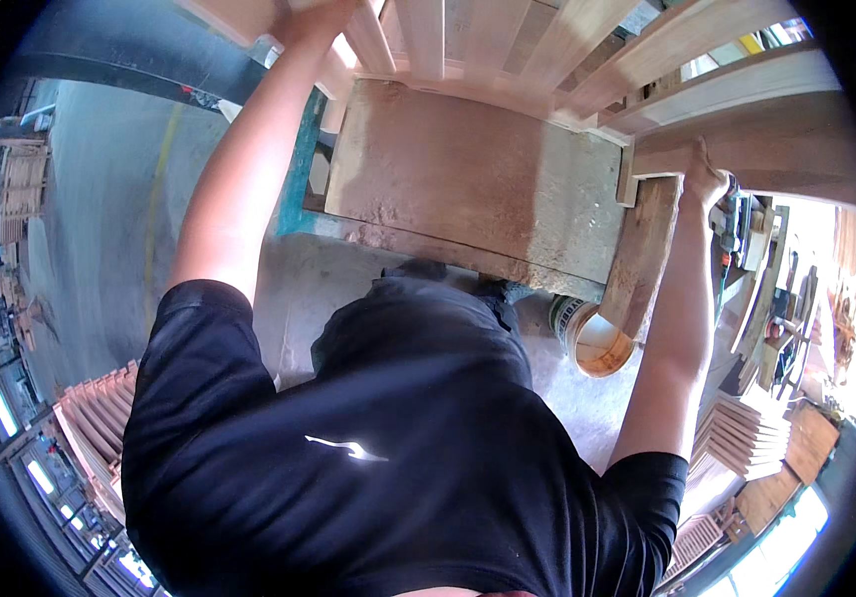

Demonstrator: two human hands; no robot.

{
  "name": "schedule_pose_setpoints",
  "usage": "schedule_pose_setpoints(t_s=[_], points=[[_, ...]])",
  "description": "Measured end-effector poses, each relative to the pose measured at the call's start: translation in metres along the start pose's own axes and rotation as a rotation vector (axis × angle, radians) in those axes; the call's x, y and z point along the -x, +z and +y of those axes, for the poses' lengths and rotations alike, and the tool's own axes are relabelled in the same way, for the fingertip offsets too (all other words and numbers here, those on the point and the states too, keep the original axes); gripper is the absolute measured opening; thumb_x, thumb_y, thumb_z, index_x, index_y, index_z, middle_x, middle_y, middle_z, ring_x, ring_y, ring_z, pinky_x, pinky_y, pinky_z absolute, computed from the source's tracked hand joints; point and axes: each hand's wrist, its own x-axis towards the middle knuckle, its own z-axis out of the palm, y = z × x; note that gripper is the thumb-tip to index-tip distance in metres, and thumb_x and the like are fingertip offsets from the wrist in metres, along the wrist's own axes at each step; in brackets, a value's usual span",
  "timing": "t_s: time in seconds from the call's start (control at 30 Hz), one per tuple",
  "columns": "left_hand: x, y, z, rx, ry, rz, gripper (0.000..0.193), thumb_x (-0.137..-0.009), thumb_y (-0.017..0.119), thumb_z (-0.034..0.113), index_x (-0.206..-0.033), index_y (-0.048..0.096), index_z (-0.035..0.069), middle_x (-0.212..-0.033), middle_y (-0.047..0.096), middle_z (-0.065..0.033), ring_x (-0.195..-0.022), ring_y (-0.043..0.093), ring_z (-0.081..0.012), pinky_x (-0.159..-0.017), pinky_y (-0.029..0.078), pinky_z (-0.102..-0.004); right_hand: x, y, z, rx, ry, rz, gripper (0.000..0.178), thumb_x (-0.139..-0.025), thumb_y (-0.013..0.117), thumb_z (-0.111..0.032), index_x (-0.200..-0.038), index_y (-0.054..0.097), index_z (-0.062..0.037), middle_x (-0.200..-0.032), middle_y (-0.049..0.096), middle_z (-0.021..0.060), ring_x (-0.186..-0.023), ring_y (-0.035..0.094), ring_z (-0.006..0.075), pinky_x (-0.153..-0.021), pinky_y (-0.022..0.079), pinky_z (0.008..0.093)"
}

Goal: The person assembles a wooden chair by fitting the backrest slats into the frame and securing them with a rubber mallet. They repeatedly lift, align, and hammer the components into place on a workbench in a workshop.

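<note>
A slatted wooden frame (508,70) of pale, bare wood lies across the top of the view, with several slats running away from me. It rests at the far edge of a worn, dusty work block (468,179). My right hand (705,181) grips the frame's broad right-hand rail (766,149) at its near lower edge, thumb laid up against the wood. My left arm reaches far forward, and my left hand (317,22) is at the frame's left side, touching it. The picture's upper edge cuts off its fingers, so their grip is hidden.
A short wooden board (644,254) sits at the block's right end, above an open bucket (602,343) on the floor. Teal metal (299,179) edges the block's left. Stacked wooden parts (747,435) stand right, more slatted pieces (100,418) left.
</note>
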Motion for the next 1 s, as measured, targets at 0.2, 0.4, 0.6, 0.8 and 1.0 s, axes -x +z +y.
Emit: schedule_pose_setpoints(t_s=[0.2,0.4,0.6,0.8,1.0], points=[[0.002,-0.005,0.013,-0.116,-0.052,0.042,0.025,-0.07,0.074,0.024,-0.064,0.065,0.001,-0.053,0.063,-0.0086,-0.051,0.066,-0.0205,-0.048,0.049,-0.0384,-0.001,-0.002,-0.002,0.035,0.01,0.018,0.073,-0.076,0.086,-0.048,-0.1,0.068,0.0188,-0.108,0.072,0.0253,-0.1,0.069,0.0284,-0.092,0.052,0.0377],[-0.007,-0.001,-0.018,-0.1,-0.066,-0.132,0.029,-0.075,0.079,0.029,-0.081,0.072,0.002,-0.078,0.072,-0.0096,-0.071,0.071,-0.0178,-0.057,0.053,-0.0354,-0.008,-0.011,0.018,0.099,-0.05,-0.083,0.06,-0.078,0.084,-0.046,-0.09,0.074,0.0121,-0.091,0.075,0.0199,-0.085,0.07,0.0235,-0.082,0.053,0.0364],[-0.023,0.023,-0.098,0.106,0.01,-0.077,0.041,-0.076,0.088,0.035,-0.091,0.076,-0.001,-0.087,0.073,-0.0074,-0.079,0.068,-0.0137,-0.069,0.053,-0.0306,-0.012,-0.076,0.089,0.067,-0.245,-0.418,0.038,-0.085,0.077,-0.034,-0.108,0.076,-0.0044,-0.096,0.076,0.0121,-0.09,0.072,0.0217,-0.083,0.054,0.0332],[-0.02,0.032,-0.082,-0.023,-0.022,0.054,0.04,-0.072,0.085,0.023,-0.089,0.072,-0.01,-0.089,0.074,-0.0148,-0.08,0.07,-0.0193,-0.073,0.055,-0.0325,0.108,-0.147,0.107,0.522,0.076,-0.075,0.041,-0.087,0.075,-0.036,-0.111,0.075,-0.0027,-0.097,0.076,0.0134,-0.091,0.073,0.0237,-0.086,0.055,0.0345],[-0.02,0.04,-0.074,0.045,-0.028,0.111,0.045,-0.072,0.084,0.02,-0.097,0.07,-0.015,-0.097,0.073,-0.0216,-0.088,0.071,-0.0251,-0.083,0.054,-0.0349,0.158,-0.148,0.121,0.577,0.027,0.285,0.03,-0.089,0.069,-0.021,-0.114,0.073,-0.0045,-0.099,0.073,0.0117,-0.092,0.069,0.0268,-0.087,0.053,0.0382]])
